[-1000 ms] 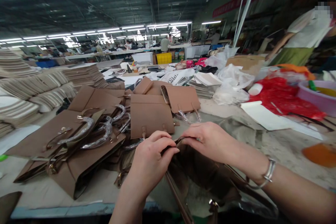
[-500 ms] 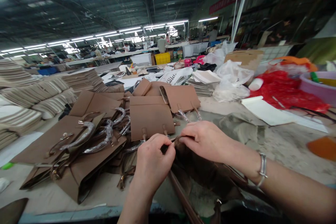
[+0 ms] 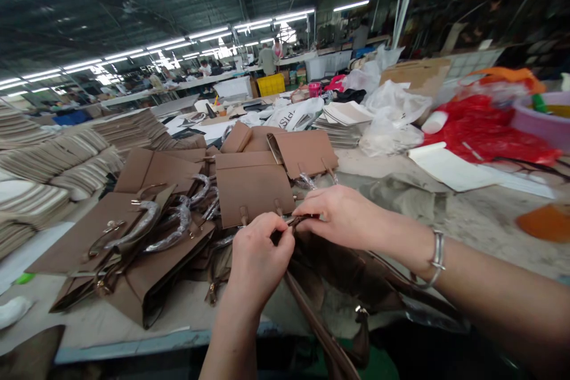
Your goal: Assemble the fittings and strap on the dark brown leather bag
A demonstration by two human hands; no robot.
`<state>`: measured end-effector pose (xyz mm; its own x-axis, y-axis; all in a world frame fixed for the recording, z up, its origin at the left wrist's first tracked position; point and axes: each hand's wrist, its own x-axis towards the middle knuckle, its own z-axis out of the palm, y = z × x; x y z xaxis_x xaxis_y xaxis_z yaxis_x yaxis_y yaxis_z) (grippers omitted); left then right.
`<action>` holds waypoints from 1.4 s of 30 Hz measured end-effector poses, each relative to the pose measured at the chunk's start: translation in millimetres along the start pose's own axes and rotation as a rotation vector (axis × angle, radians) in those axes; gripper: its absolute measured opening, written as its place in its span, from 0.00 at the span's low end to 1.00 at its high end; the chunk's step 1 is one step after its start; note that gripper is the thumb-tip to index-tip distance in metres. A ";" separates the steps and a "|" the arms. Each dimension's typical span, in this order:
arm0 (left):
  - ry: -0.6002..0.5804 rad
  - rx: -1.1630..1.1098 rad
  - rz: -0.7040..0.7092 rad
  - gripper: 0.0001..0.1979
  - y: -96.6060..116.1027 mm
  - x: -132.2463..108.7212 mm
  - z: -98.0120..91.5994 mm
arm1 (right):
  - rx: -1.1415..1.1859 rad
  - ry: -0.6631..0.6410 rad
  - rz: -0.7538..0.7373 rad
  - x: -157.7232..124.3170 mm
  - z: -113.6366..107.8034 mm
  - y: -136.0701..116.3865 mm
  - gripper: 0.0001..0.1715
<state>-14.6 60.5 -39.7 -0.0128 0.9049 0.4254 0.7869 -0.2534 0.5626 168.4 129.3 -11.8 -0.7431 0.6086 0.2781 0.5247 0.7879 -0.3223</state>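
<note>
A dark brown bag [image 3: 356,279] in clear plastic wrap lies at the near edge of the worktable, straps hanging over the edge. My left hand [image 3: 258,261] is closed in a pinch on the bag's top edge. My right hand [image 3: 341,217], with a silver bracelet on the wrist, pinches the same edge from the right. The two hands meet fingertip to fingertip at the bag's opening. What lies between the fingertips is too small to make out.
Several tan flat bags [image 3: 253,190] with plastic-wrapped handles lie piled left and ahead. Stacks of beige sheets [image 3: 57,160] stand at far left. Plastic bags [image 3: 392,124], red material [image 3: 481,136], a pink basin [image 3: 543,122] and white sheets [image 3: 449,169] sit at the right. People work at distant tables.
Both hands have drawn together and slid slightly away along the bag's top edge. The view tilted down. The person in white at the right has left the view.
</note>
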 end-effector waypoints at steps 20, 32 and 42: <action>-0.350 -0.093 -0.170 0.10 -12.4 -1.0 -30.9 | 0.027 -0.013 0.098 -1.4 6.2 -9.6 0.09; -0.299 -0.086 -0.153 0.08 -10.5 -6.3 -29.3 | 0.136 0.080 0.171 -10.7 13.4 -11.9 0.11; -0.283 -0.151 -0.165 0.08 -13.2 -1.1 -25.4 | 0.127 0.092 0.203 -6.9 16.1 -10.5 0.11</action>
<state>-40.7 54.1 -29.6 0.0562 0.9913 0.1189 0.6883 -0.1248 0.7146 161.3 115.3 -24.9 -0.5840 0.7637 0.2750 0.5985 0.6340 -0.4897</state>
